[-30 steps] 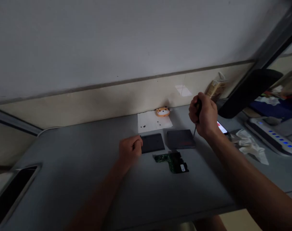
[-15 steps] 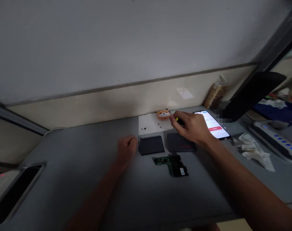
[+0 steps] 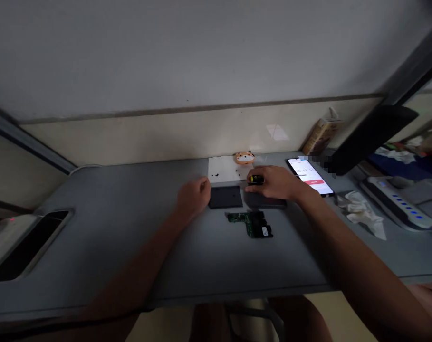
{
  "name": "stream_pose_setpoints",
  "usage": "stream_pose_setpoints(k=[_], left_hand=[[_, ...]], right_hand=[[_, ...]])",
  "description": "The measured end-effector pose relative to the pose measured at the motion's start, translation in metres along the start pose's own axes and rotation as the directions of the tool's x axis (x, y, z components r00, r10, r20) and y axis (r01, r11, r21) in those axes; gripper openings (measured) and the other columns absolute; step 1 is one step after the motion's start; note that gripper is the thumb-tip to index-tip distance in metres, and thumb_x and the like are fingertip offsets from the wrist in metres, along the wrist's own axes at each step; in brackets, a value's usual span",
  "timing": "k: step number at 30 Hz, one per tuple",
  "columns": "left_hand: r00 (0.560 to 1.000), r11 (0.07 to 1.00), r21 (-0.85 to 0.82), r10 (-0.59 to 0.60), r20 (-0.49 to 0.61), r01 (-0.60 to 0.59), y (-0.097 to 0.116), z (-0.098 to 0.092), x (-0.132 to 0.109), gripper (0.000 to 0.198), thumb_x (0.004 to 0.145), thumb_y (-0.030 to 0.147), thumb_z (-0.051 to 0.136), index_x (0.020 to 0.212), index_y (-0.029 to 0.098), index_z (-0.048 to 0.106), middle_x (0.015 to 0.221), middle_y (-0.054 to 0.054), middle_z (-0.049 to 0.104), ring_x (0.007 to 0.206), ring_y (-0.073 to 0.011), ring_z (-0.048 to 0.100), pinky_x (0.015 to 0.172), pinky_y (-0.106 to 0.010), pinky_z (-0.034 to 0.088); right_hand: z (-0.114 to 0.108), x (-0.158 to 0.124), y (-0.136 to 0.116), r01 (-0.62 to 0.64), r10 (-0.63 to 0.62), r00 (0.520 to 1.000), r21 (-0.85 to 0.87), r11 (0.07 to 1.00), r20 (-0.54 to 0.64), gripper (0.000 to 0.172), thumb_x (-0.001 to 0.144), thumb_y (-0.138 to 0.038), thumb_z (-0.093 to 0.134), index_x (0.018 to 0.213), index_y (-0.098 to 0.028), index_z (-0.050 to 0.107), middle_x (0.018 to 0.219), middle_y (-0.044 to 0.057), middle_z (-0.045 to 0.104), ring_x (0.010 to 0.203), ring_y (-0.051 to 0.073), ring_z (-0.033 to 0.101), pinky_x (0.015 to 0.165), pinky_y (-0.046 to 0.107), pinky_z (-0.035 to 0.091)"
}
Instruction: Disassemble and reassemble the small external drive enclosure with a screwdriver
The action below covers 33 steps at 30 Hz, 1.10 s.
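Observation:
My right hand (image 3: pixel 273 182) is closed around a small screwdriver (image 3: pixel 256 180) with a black and yellow handle. Its handle end points left, and what looks like its thin shaft sticks out on the hand's far side towards the phone. Under this hand lies a dark flat case piece (image 3: pixel 269 201), partly covered. My left hand (image 3: pixel 194 195) rests on the desk in a loose fist, beside the left edge of another dark flat case piece (image 3: pixel 225 197). Nearer to me lies a green and black circuit board (image 3: pixel 253 224) with a white label.
Behind the case pieces, a white paper sheet (image 3: pixel 221 167) bears several tiny dark bits, and an orange animal-faced case (image 3: pixel 244 157) sits by it. A lit phone (image 3: pixel 310 176), crumpled tissue (image 3: pixel 361 213), drink carton (image 3: pixel 321 136) and grey device (image 3: pixel 401 204) stand right. Another dark-screened device (image 3: pixel 28 247) lies left.
My head view has shifted, so the desk's front edge now shows. My right hand has turned, bringing the screwdriver's handle end into clearer sight. My left hand stays in a fist.

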<state>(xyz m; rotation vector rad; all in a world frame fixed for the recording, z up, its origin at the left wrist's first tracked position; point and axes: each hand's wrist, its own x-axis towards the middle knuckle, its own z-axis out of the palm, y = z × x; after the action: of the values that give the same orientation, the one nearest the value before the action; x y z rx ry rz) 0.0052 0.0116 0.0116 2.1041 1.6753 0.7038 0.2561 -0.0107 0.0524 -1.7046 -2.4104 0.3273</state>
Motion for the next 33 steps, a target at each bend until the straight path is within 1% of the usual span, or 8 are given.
stream_pose_setpoints(k=[5,10,13,17,21,25,29,33], left_hand=[[0.995,0.974,0.218,-0.073,0.071,0.056,0.014,-0.003,-0.004,0.031,0.094,0.030,0.047,0.066,0.020,0.052,0.062,-0.001,0.052,0.060,-0.0156,0.043,0.059,-0.029,0.022],[0.994,0.961,0.274,-0.072,0.087,0.046,0.013,-0.001,-0.005,0.030,0.095,0.030,0.048,0.068,0.020,0.056,0.066,-0.002,0.056,0.062,-0.0161,0.044,0.060,-0.029,0.022],[0.993,0.958,0.285,-0.065,0.100,0.034,0.012,0.000,-0.004,0.035,0.098,0.030,0.043,0.068,0.019,0.058,0.066,-0.003,0.056,0.061,-0.0165,0.044,0.060,-0.030,0.021],[0.992,0.957,0.287,-0.073,0.107,0.039,0.012,0.000,-0.003,0.037,0.099,0.029,0.042,0.068,0.019,0.058,0.067,-0.004,0.058,0.061,-0.0166,0.044,0.060,-0.031,0.021],[0.992,0.958,0.283,-0.076,0.104,0.044,0.013,0.000,-0.003,0.037,0.099,0.028,0.042,0.067,0.019,0.058,0.069,-0.004,0.060,0.062,-0.0168,0.045,0.060,-0.031,0.021],[0.993,0.961,0.277,-0.043,0.109,0.011,0.012,0.000,-0.003,0.038,0.099,0.029,0.040,0.067,0.019,0.060,0.067,-0.004,0.059,0.062,-0.0168,0.046,0.061,-0.031,0.021],[0.994,0.962,0.273,-0.033,0.103,0.004,0.011,0.000,-0.003,0.040,0.098,0.030,0.039,0.067,0.019,0.061,0.066,-0.005,0.059,0.061,-0.0177,0.047,0.061,-0.031,0.023],[0.993,0.961,0.276,-0.022,0.116,-0.011,0.011,0.000,-0.003,0.041,0.098,0.032,0.039,0.065,0.019,0.059,0.064,-0.005,0.058,0.059,-0.0178,0.046,0.061,-0.031,0.023]], right_hand=[[-0.004,0.002,-0.008,-0.004,0.002,1.000,0.056,0.998,0.030,0.021,0.091,-0.038,0.065,0.101,-0.023,0.076,0.111,0.007,0.078,0.097,0.026,0.069,0.076,0.033,0.043],[0.000,0.005,-0.011,0.047,-0.048,0.999,0.058,0.997,0.008,0.019,0.094,-0.035,0.065,0.103,-0.021,0.075,0.109,0.008,0.078,0.093,0.024,0.069,0.077,0.032,0.045],[0.003,0.005,-0.013,0.010,-0.011,0.996,-0.010,1.000,-0.093,0.029,0.096,-0.041,0.064,0.115,-0.021,0.075,0.121,0.011,0.076,0.098,0.027,0.070,0.078,0.033,0.046],[0.009,0.003,-0.020,-0.115,0.093,0.957,-0.063,0.991,-0.275,0.043,0.101,-0.045,0.054,0.136,-0.024,0.067,0.136,0.012,0.071,0.107,0.029,0.071,0.081,0.035,0.050],[0.012,0.005,-0.027,-0.187,0.150,0.946,-0.104,0.977,-0.289,0.043,0.102,-0.044,0.049,0.133,-0.022,0.070,0.120,0.013,0.078,0.099,0.028,0.073,0.077,0.034,0.049],[0.011,0.006,-0.031,-0.234,0.204,0.955,-0.125,0.964,-0.215,0.042,0.102,-0.046,0.046,0.122,-0.022,0.074,0.105,0.011,0.080,0.091,0.027,0.073,0.071,0.032,0.044],[0.013,0.008,-0.031,-0.230,0.206,0.967,-0.164,0.959,-0.148,0.042,0.102,-0.048,0.044,0.106,-0.022,0.076,0.101,0.012,0.080,0.088,0.026,0.072,0.068,0.032,0.038],[0.019,0.009,-0.029,-0.205,0.179,0.973,-0.179,0.962,-0.148,0.041,0.103,-0.048,0.043,0.101,-0.023,0.076,0.093,0.011,0.079,0.084,0.025,0.071,0.066,0.032,0.034]])
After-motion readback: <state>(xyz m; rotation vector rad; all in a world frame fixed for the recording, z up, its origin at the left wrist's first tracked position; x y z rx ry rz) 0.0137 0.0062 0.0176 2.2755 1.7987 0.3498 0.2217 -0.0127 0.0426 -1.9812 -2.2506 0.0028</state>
